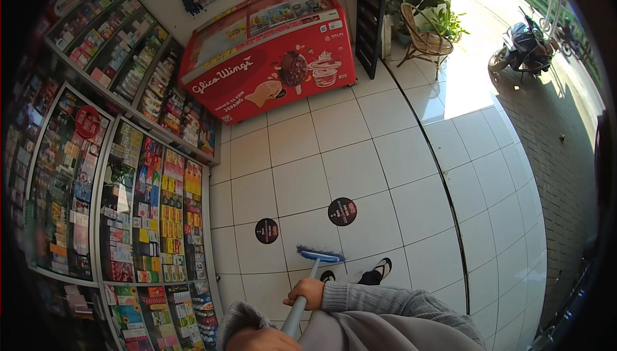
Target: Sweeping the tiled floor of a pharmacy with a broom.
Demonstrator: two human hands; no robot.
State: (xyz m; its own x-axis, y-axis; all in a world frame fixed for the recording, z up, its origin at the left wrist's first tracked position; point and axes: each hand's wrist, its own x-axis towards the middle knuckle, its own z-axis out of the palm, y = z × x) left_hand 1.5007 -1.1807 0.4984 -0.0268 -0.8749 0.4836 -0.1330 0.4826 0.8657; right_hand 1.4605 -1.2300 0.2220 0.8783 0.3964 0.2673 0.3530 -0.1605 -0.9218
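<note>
A push broom with a blue head and dark bristles rests on the white tiled floor, just ahead of my sandalled feet. Its grey handle runs back towards my body. Around the middle of the handle my right hand is closed, the arm coming in from the right in a grey knit sleeve. My left hand is at the bottom edge by the handle's upper end, its fingers partly cut off by the frame. Two round dark floor stickers lie beyond the broom head.
Glass display cabinets full of boxed goods line the left. A red ice cream freezer stands ahead, beside a black rack. Further right are a wicker chair, potted plants, a dark floor groove and a parked motorcycle outside.
</note>
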